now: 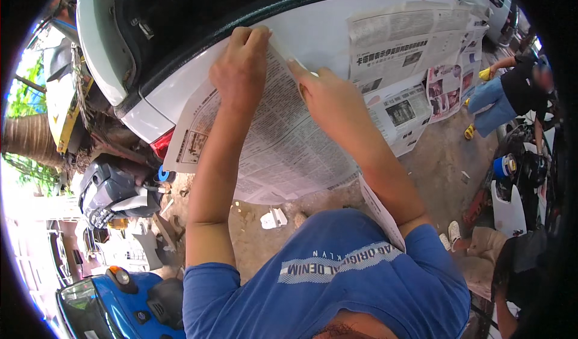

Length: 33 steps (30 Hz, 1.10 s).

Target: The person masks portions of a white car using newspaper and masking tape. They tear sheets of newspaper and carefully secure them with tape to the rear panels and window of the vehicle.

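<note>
A large newspaper sheet [280,140] hangs over the painted white car panel [319,23] in front of me. My left hand [241,68] is closed in a pinch at the sheet's upper edge, against the black trim [289,3] of the car. Lower and to the right, my right hand [328,95] has its fingers curled at the sheet's right edge. Something small and pale shows beside those fingers; its kind is unclear. More newspaper [391,44] covers the panel farther right, with a bare white strip between it and my sheet.
A red tail lamp [161,143] sits at the panel's left end. Car parts, among them a dark bumper piece [108,185], lie at left. A blue vehicle [135,312] stands lower left. At right are a person in a black top [521,80] and another in shorts [481,261].
</note>
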Each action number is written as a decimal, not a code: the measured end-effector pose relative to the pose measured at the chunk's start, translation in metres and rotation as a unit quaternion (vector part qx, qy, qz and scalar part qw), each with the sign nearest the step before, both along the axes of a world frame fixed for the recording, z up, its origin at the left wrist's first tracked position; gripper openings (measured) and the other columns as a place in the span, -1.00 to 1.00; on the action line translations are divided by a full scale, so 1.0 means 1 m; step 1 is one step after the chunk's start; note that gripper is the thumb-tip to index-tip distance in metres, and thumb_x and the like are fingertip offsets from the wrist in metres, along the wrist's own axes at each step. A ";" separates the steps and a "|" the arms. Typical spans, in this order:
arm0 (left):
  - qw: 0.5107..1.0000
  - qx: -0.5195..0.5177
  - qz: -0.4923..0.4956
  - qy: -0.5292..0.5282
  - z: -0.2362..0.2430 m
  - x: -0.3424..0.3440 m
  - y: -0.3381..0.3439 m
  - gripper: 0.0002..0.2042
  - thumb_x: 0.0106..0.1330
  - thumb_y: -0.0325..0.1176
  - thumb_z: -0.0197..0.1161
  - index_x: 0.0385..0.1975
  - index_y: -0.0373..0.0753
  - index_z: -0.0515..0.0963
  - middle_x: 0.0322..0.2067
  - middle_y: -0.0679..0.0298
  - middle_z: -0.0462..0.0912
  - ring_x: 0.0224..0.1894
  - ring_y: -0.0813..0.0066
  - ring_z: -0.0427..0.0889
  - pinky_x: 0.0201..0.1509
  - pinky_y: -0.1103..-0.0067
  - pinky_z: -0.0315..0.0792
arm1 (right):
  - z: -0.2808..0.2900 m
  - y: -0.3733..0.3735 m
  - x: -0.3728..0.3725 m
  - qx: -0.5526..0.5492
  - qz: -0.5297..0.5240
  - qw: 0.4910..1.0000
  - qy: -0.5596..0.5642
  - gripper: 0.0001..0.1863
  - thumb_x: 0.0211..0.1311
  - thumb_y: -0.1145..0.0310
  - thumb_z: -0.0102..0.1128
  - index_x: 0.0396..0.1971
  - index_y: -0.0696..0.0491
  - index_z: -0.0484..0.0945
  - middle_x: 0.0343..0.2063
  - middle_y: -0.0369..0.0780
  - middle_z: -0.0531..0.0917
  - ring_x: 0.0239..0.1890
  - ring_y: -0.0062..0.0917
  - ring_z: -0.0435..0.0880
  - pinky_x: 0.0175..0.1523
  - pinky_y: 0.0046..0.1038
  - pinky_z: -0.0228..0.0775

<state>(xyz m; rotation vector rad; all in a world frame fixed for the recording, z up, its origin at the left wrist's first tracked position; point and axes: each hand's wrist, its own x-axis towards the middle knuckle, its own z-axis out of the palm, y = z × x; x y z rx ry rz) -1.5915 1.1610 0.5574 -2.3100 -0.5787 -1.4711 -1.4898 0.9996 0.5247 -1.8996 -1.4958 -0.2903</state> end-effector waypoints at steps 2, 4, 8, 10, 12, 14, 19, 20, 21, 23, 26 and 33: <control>1.000 -0.027 0.000 0.004 -0.001 0.000 -0.001 -0.93 0.40 -0.23 0.28 -0.20 0.06 0.67 -0.28 0.45 0.67 -0.39 0.27 0.71 -0.39 0.36 0.53 | -0.002 0.005 0.001 -0.001 0.002 1.000 0.003 -0.54 0.40 0.41 0.06 0.27 -0.17 0.55 -0.35 -0.07 0.65 -0.35 -0.06 0.73 -0.24 -0.09 0.60; 1.000 -0.021 0.005 0.000 -0.001 -0.001 -0.001 -0.93 0.39 -0.23 0.29 -0.21 0.07 0.67 -0.29 0.45 0.67 -0.38 0.28 0.71 -0.38 0.36 0.53 | -0.004 0.010 0.002 0.001 0.005 1.000 0.001 -0.53 0.39 0.42 0.05 0.27 -0.15 0.55 -0.34 -0.07 0.66 -0.34 -0.06 0.73 -0.24 -0.09 0.60; 1.000 -0.022 0.004 -0.001 -0.001 -0.001 -0.002 -0.92 0.39 -0.23 0.32 -0.19 0.06 0.67 -0.30 0.45 0.68 -0.38 0.28 0.72 -0.36 0.36 0.53 | -0.004 0.015 0.002 -0.005 0.001 1.000 -0.010 -0.53 0.39 0.40 0.07 0.28 -0.16 0.54 -0.34 -0.07 0.66 -0.34 -0.06 0.73 -0.24 -0.10 0.61; 0.999 -0.038 0.016 -0.029 0.001 0.003 -0.005 -0.88 0.40 -0.23 0.32 -0.13 0.06 0.66 -0.31 0.45 0.69 -0.38 0.30 0.72 -0.36 0.37 0.53 | -0.007 0.020 0.003 -0.009 -0.001 1.000 -0.015 -0.53 0.45 0.34 0.09 0.33 -0.23 0.51 -0.33 -0.05 0.66 -0.35 -0.05 0.72 -0.25 -0.13 0.61; 0.998 -0.044 0.017 -0.045 0.002 0.004 -0.004 -0.84 0.41 -0.23 0.32 -0.06 0.05 0.64 -0.28 0.45 0.69 -0.38 0.32 0.72 -0.38 0.40 0.53 | -0.006 0.023 0.002 -0.019 -0.007 1.000 -0.004 -0.53 0.46 0.34 0.08 0.33 -0.25 0.51 -0.30 -0.06 0.67 -0.32 -0.05 0.72 -0.21 -0.12 0.61; 0.998 -0.040 0.007 -0.048 0.002 0.000 0.000 -0.79 0.42 -0.22 0.31 0.00 0.03 0.62 -0.22 0.42 0.70 -0.39 0.33 0.72 -0.41 0.44 0.52 | -0.008 0.027 0.001 -0.028 -0.004 1.000 0.004 -0.53 0.46 0.34 0.06 0.33 -0.27 0.51 -0.27 -0.07 0.67 -0.28 -0.06 0.72 -0.17 -0.11 0.60; 0.991 0.048 -0.006 0.125 -0.022 -0.021 0.002 -0.65 0.34 -0.29 0.26 0.13 -0.03 0.59 0.16 0.36 0.58 0.15 0.27 0.57 0.12 0.27 0.45 | -0.006 0.029 0.004 -0.028 0.001 0.999 0.022 -0.53 0.46 0.33 0.05 0.33 -0.21 0.50 -0.19 -0.05 0.68 -0.19 -0.05 0.70 -0.10 -0.13 0.59; 0.982 0.081 -0.007 0.172 -0.027 -0.025 0.000 -0.61 0.35 -0.28 0.24 0.18 -0.04 0.58 0.27 0.36 0.53 0.31 0.26 0.50 0.30 0.24 0.41 | -0.008 0.029 0.006 -0.001 0.007 0.999 0.050 -0.53 0.45 0.33 0.07 0.33 -0.17 0.50 -0.19 -0.06 0.69 -0.21 -0.09 0.71 -0.11 -0.17 0.60; 0.975 0.095 0.002 0.200 -0.034 -0.028 0.003 -0.57 0.34 -0.26 0.27 0.23 -0.02 0.55 0.33 0.39 0.48 0.38 0.28 0.38 0.39 0.18 0.28 | -0.014 0.031 0.007 0.023 0.017 0.997 0.078 -0.53 0.45 0.33 0.09 0.33 -0.13 0.50 -0.19 -0.06 0.69 -0.23 -0.13 0.71 -0.12 -0.21 0.60; 0.959 0.125 0.019 0.254 -0.045 -0.034 0.009 -0.46 0.31 -0.21 0.32 0.33 0.02 0.49 0.43 0.46 0.39 0.54 0.31 0.16 0.57 0.06 0.02 | -0.022 0.029 0.008 0.057 0.028 0.984 0.167 -0.53 0.44 0.33 0.13 0.33 -0.06 0.49 -0.18 -0.09 0.70 -0.26 -0.26 0.71 -0.13 -0.31 0.59; 0.956 0.095 -0.010 0.278 -0.039 -0.037 0.009 -0.44 0.33 -0.18 0.31 0.36 -0.01 0.46 0.48 0.49 0.32 0.57 0.32 0.12 0.64 0.10 -0.10 | -0.031 0.019 0.006 0.086 0.048 0.929 0.358 -0.51 0.44 0.33 0.18 0.33 0.03 0.48 -0.20 -0.17 0.69 -0.29 -0.48 0.66 -0.13 -0.45 0.56; 0.966 0.084 -0.001 0.246 -0.052 -0.032 0.004 -0.42 0.32 -0.13 0.30 0.37 0.02 0.45 0.49 0.54 0.30 0.59 0.36 0.08 0.64 0.09 -0.19 | -0.072 -0.003 0.001 0.158 0.145 0.837 0.504 -0.61 0.52 0.32 0.11 0.20 0.21 0.51 -0.28 -0.26 0.64 -0.31 -0.63 0.58 -0.08 -0.53 0.48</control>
